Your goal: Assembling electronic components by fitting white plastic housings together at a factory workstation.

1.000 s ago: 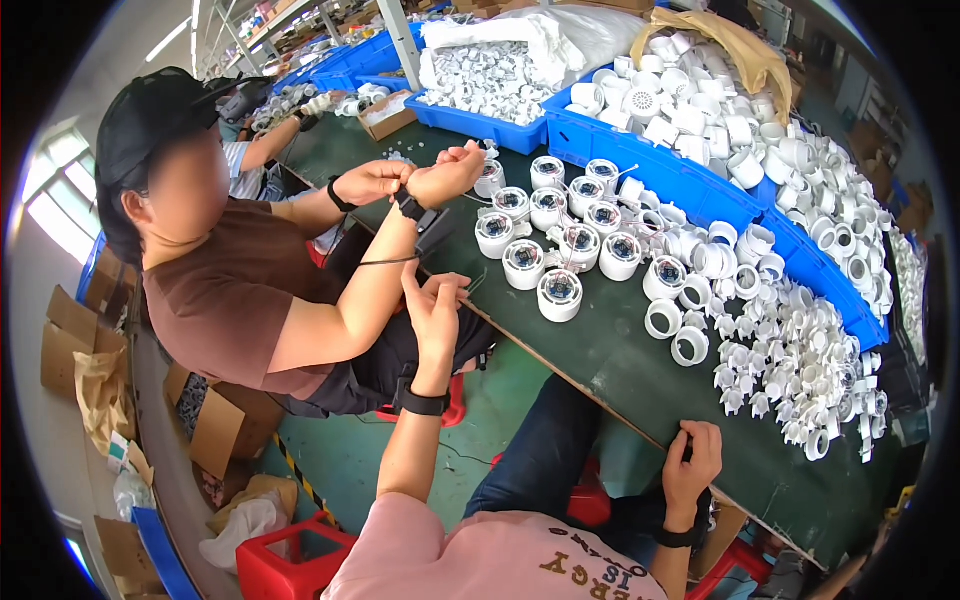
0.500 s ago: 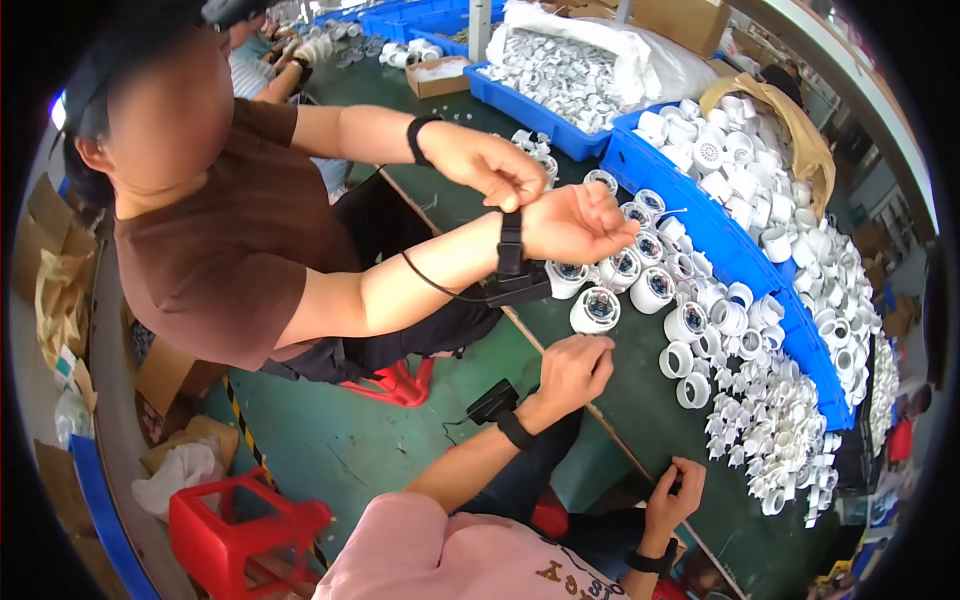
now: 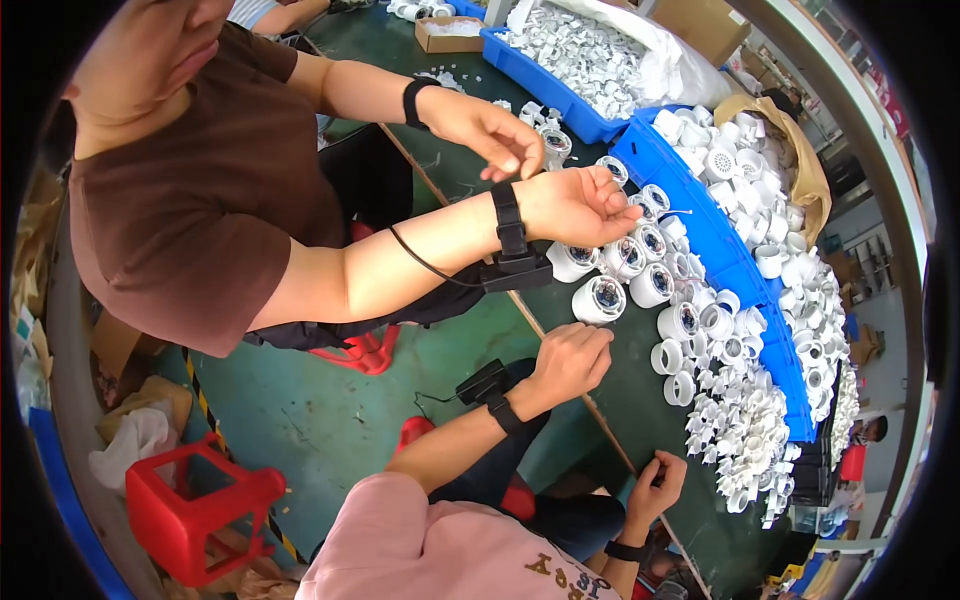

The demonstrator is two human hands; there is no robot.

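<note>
My left hand (image 3: 572,362) rests at the table's edge, its fingers curled in a loose fist with nothing visible in it. A black strap (image 3: 503,412) circles that wrist, with a small black box (image 3: 483,381) on it. My right hand (image 3: 656,484) lies further right along the same edge, half curled, thumb and fingers apart, holding nothing. White round housings with clear tops and wiring inside stand beyond my left hand; the nearest housing (image 3: 599,299) is just past it. A co-worker's strapped wrist (image 3: 511,225) stretches over the table; their other hand (image 3: 500,137) hovers near the strap.
Loose white rings (image 3: 678,388) and a heap of small white fittings (image 3: 740,430) lie on the dark green table (image 3: 625,385). Blue bins (image 3: 690,205) full of white parts line its far side. A red stool (image 3: 165,515) stands on the floor at left.
The view has shifted a little. The co-worker's upper hand has lifted off the strapped wrist, its fingers now apart from it. My hands stay at the table's edge.
</note>
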